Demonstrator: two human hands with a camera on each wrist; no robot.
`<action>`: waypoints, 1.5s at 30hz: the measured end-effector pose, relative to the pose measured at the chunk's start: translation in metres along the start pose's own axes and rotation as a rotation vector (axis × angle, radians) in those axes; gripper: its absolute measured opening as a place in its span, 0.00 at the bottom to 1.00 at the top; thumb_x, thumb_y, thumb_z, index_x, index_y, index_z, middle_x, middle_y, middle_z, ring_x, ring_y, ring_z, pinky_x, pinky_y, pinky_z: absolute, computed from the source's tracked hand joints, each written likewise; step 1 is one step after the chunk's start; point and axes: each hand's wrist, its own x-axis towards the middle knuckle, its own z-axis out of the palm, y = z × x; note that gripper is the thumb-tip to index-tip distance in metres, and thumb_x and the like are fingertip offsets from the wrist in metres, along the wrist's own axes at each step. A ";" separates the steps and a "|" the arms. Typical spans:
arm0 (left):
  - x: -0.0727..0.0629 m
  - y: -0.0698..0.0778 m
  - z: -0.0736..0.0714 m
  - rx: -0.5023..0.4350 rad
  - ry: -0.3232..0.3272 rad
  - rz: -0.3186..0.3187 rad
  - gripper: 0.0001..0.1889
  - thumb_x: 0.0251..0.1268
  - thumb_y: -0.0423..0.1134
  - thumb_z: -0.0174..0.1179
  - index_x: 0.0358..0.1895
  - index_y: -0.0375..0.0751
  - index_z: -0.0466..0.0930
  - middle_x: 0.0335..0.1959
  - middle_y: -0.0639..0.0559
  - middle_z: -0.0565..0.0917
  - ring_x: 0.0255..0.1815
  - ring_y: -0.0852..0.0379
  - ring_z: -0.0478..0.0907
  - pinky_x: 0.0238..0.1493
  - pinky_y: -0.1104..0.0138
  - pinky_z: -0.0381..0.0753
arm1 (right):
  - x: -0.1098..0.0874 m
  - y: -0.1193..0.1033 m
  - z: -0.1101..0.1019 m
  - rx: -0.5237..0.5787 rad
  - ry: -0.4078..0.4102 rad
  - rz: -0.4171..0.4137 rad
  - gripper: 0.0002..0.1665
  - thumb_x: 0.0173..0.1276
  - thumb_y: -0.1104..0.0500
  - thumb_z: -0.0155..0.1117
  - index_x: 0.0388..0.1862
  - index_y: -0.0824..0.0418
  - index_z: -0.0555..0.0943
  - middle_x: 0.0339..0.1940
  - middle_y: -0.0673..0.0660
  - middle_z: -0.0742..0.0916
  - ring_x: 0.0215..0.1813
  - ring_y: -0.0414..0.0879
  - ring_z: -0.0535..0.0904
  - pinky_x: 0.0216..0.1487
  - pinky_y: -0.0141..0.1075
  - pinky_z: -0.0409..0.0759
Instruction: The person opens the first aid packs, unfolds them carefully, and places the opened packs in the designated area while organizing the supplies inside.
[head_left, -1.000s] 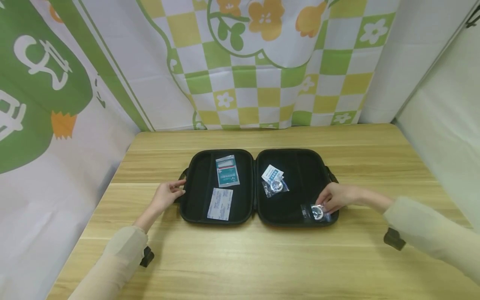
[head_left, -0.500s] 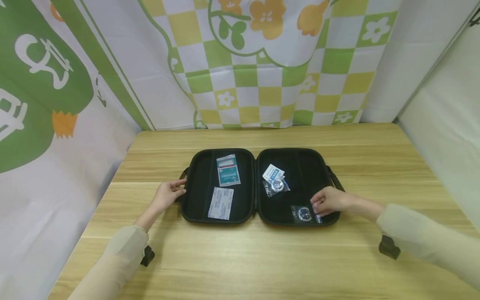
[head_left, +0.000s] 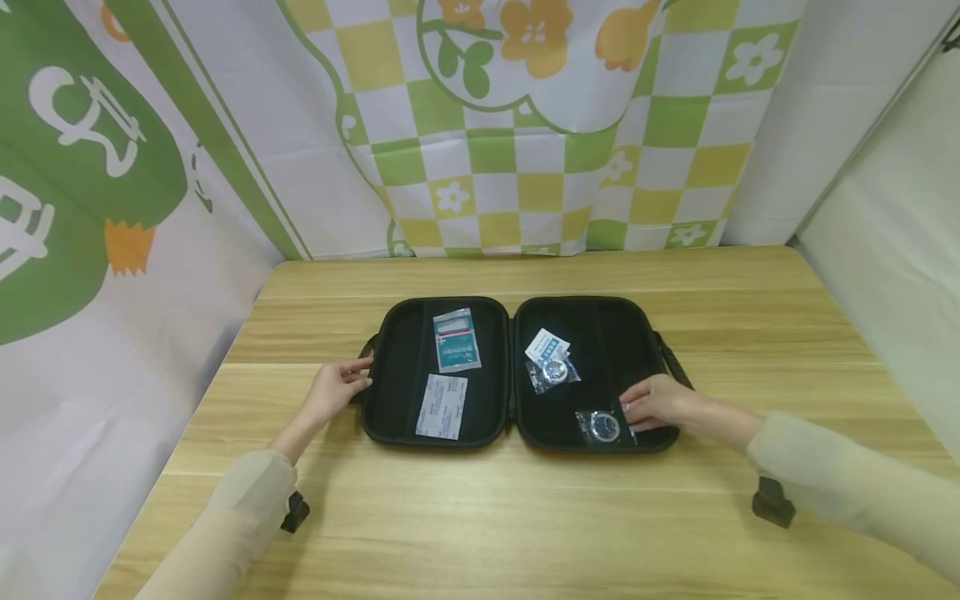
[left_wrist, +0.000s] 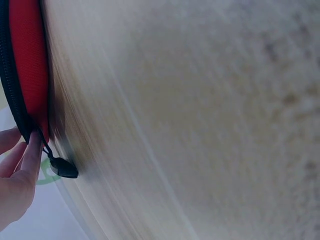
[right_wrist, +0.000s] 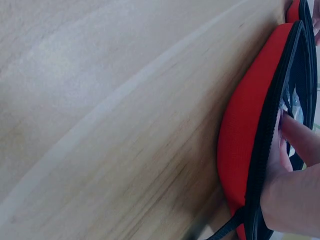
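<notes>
A zip-up case [head_left: 510, 367], black inside and red outside, lies unfolded on the table. At its left rim, beside the strap, my left hand [head_left: 339, 390] holds the edge between thumb and fingers. My right hand [head_left: 656, 402] reaches into the right half and pinches the end of a small clear plastic bag [head_left: 602, 427] with a ring-shaped item inside. That bag lies near the front rim. Further back in the same half is another clear bag [head_left: 555, 371] with a round item, overlapping a white-and-blue packet [head_left: 546, 343]. The right wrist view shows fingers inside the red shell [right_wrist: 250, 130].
The left half holds a teal packet [head_left: 457, 342] and a white printed packet [head_left: 442, 407]. A black carry handle [head_left: 672, 362] sticks out at the right. Around the case stretches the wooden table [head_left: 480, 517]; a patterned cloth [head_left: 517, 192] hangs behind it.
My right hand has shifted slightly left with the clear bag, which now lies flatter and further left on the case floor. My left hand stays at the left rim.
</notes>
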 end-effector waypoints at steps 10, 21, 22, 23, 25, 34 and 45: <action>0.000 0.001 0.000 0.004 0.005 0.002 0.20 0.59 0.28 0.53 0.56 0.28 0.69 0.55 0.33 0.71 0.53 0.41 0.71 0.48 0.57 0.74 | 0.001 0.002 0.001 0.054 0.040 0.003 0.21 0.57 0.76 0.53 0.47 0.90 0.63 0.29 0.58 0.82 0.32 0.42 0.80 0.38 0.38 0.80; 0.000 0.000 0.001 0.020 0.020 0.010 0.19 0.59 0.28 0.54 0.55 0.28 0.69 0.54 0.33 0.72 0.52 0.41 0.72 0.47 0.57 0.75 | 0.005 0.004 0.004 0.062 -0.033 0.019 0.19 0.58 0.73 0.53 0.47 0.86 0.68 0.37 0.63 0.84 0.33 0.40 0.81 0.37 0.35 0.80; 0.000 0.000 0.001 0.021 0.019 0.013 0.19 0.59 0.28 0.54 0.55 0.28 0.69 0.54 0.33 0.72 0.51 0.41 0.72 0.47 0.57 0.75 | 0.005 0.004 0.004 0.063 -0.038 0.026 0.19 0.58 0.73 0.53 0.47 0.85 0.69 0.37 0.63 0.84 0.33 0.40 0.81 0.37 0.35 0.80; 0.000 0.000 0.001 0.020 0.018 0.015 0.19 0.59 0.28 0.54 0.55 0.28 0.69 0.54 0.34 0.72 0.51 0.41 0.72 0.48 0.57 0.75 | 0.005 0.004 0.004 0.059 -0.047 0.028 0.19 0.59 0.72 0.53 0.48 0.84 0.69 0.38 0.63 0.84 0.33 0.40 0.81 0.37 0.35 0.80; 0.001 0.000 0.001 0.017 0.017 0.015 0.19 0.59 0.28 0.54 0.55 0.27 0.69 0.54 0.33 0.72 0.51 0.41 0.72 0.47 0.57 0.75 | 0.006 0.005 0.004 0.065 -0.056 0.035 0.19 0.59 0.72 0.52 0.48 0.83 0.70 0.39 0.63 0.84 0.33 0.41 0.81 0.37 0.34 0.80; -0.001 0.001 0.001 0.018 0.005 0.007 0.20 0.59 0.29 0.53 0.56 0.29 0.69 0.55 0.34 0.71 0.52 0.40 0.72 0.48 0.56 0.75 | 0.009 0.010 0.000 0.154 -0.148 0.026 0.20 0.61 0.71 0.50 0.51 0.83 0.68 0.32 0.57 0.85 0.33 0.43 0.82 0.35 0.32 0.80; 0.000 0.001 0.001 0.018 0.011 0.015 0.19 0.59 0.28 0.53 0.55 0.27 0.69 0.54 0.33 0.71 0.52 0.40 0.72 0.48 0.57 0.75 | 0.009 0.004 -0.010 0.006 -0.187 -0.027 0.23 0.60 0.74 0.49 0.52 0.87 0.61 0.41 0.70 0.81 0.39 0.45 0.80 0.43 0.41 0.78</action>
